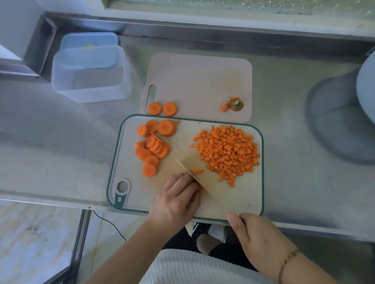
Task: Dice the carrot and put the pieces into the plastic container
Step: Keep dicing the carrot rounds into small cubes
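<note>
On the green-rimmed cutting board (118,152) a heap of diced carrot (227,152) lies at the right and several round carrot slices (153,147) at the left. My left hand (177,200) curls its fingertips down against the knife blade (204,188) and holds carrot strips (197,171), whose ends show past the blade. At the board's near edge my right hand (257,240) grips the knife handle, which it hides. The clear plastic container (90,74) stands on the counter at the far left and holds no carrot.
A second pale cutting board (199,78) lies behind, with two slices (162,108) and the carrot top (231,105) on it. A blue lid (90,47) rests behind the container. A grey round object (344,121) stands at the right. The steel counter edge runs near me.
</note>
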`<state>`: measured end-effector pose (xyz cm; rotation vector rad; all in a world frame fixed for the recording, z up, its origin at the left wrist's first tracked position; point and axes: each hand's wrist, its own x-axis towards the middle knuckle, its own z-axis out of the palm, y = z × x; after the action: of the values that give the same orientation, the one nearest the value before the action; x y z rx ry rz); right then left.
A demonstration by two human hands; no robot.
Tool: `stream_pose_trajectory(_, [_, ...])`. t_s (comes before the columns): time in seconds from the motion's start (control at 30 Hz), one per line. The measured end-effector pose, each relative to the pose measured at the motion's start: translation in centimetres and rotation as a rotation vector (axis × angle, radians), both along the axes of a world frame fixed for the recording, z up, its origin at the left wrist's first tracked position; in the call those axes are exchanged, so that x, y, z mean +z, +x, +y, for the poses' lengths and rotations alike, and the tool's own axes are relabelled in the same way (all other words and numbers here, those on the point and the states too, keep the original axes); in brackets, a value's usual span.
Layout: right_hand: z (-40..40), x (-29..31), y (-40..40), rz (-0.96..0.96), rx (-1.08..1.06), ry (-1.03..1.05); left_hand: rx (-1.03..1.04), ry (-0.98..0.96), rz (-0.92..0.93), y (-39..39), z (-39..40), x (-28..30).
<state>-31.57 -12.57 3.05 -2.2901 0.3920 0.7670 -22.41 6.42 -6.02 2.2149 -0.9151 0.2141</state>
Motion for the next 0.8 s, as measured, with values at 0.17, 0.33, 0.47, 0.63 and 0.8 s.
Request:
stream_pose_trajectory(0.17, [-0.7, 1.1, 0.2, -0.057, -0.078, 0.102, -0.029, 0.028, 0.002, 0.1, 0.7, 0.2])
stream_pose_trajectory(0.33, [-1.2, 0.8, -2.2, -0.065, -0.063, 0.129, -0.044, -0.007, -0.019, 0.0, 1.0, -0.3])
stream_pose_trajectory(0.47, [-0.5, 0.4, -1.6, -0.003, -0.002, 0.019, -0.051, -0.021, -0.006, 0.1, 0.9, -0.3])
stream_pose_trajectory(0.63, [0.5, 0.2, 0.7, -0.056, -0.029, 0.036, -0.050, -0.016, -0.009, 0.1, 1.0, -0.1])
stream_pose_trajectory(0.8, [-0.9, 1.9, -1.0, -0.090, -0.089, 0.120, -0.032, -0.003, -0.017, 0.0, 1.3, -0.6])
